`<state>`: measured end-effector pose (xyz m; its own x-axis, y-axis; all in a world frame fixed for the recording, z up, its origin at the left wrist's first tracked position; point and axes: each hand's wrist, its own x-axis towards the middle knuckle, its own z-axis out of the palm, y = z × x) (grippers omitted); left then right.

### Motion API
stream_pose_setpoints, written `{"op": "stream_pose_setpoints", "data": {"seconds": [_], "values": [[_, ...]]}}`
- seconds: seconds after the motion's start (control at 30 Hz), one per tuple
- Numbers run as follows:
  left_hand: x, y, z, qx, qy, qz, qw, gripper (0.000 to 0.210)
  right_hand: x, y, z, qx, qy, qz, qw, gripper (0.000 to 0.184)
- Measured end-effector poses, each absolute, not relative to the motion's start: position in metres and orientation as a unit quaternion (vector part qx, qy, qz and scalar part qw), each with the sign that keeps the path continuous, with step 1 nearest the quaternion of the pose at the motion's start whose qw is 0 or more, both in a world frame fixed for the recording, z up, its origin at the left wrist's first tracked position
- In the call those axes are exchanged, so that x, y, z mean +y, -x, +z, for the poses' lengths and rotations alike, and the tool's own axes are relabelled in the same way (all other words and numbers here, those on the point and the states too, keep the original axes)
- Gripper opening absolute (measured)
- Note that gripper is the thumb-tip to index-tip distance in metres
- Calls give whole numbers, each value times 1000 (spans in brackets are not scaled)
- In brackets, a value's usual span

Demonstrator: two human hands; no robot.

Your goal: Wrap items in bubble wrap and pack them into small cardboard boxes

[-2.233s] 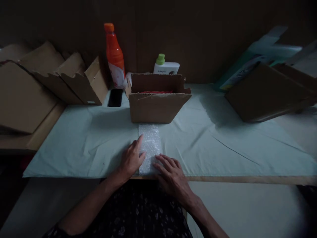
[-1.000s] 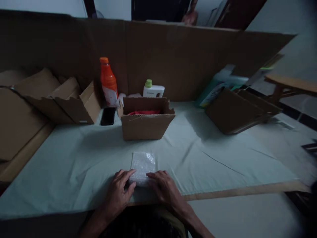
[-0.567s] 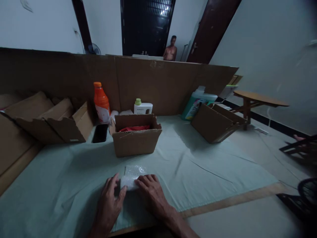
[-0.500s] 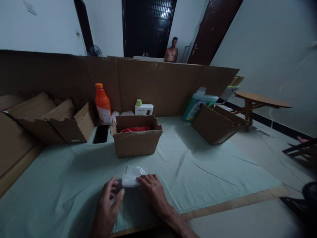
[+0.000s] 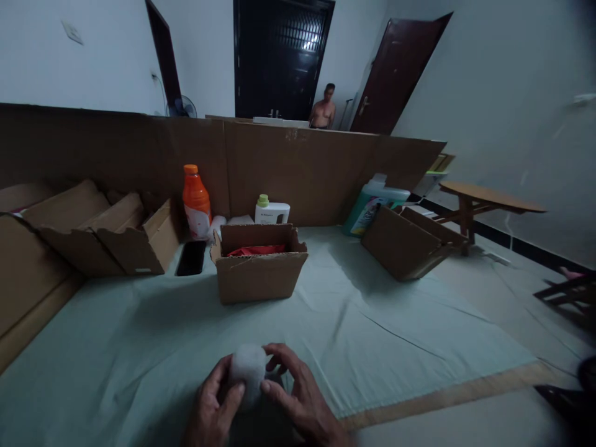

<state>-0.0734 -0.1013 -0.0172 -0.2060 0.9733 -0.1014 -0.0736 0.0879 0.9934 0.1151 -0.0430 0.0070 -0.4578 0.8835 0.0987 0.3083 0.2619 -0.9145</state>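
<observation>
A whitish roll of bubble wrap (image 5: 250, 366) stands upright near the front edge of the cloth; whatever may be inside it is hidden. My left hand (image 5: 215, 397) grips its left side, the thumb pressed across the front. On the other side, my right hand (image 5: 298, 391) pinches the roll's right edge between thumb and forefinger, the other fingers curled. Just beyond both hands sits an open cardboard box (image 5: 261, 276) with something red (image 5: 257, 250) inside.
On the green cloth (image 5: 158, 335) stand an orange bottle (image 5: 195, 202), a white bottle (image 5: 271, 213) and a teal jug (image 5: 365, 211). A phone (image 5: 190, 258) lies left of the box. Cardboard boxes (image 5: 135, 242) line the left; another box (image 5: 400, 242) leans right. A person (image 5: 323, 113) stands behind the cardboard wall.
The bubble wrap has gone from lying flat with a loose flap to a compact upright roll. My right hand has moved from on top of it to its right side.
</observation>
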Motion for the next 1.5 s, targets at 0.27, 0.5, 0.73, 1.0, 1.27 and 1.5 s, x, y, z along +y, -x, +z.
{"op": "stream_pose_setpoints", "data": {"seconds": [0.27,0.5,0.73,1.0,1.27,1.5], "values": [[-103,65,4,556,-604,418,388,28,-28,-128,37,-812,330,445,182,40],[-75,96,26,545,-678,411,273,42,-17,-137,50,-827,406,371,115,25],[15,136,79,574,-636,515,-36,49,21,-166,116,-854,391,233,250,21],[13,126,54,574,-592,557,99,18,103,-133,200,-852,358,11,382,19],[22,129,53,572,-588,561,115,24,176,-11,182,-989,23,82,119,38],[20,128,56,579,-584,556,115,23,191,29,146,-996,-12,74,-40,15]]}}
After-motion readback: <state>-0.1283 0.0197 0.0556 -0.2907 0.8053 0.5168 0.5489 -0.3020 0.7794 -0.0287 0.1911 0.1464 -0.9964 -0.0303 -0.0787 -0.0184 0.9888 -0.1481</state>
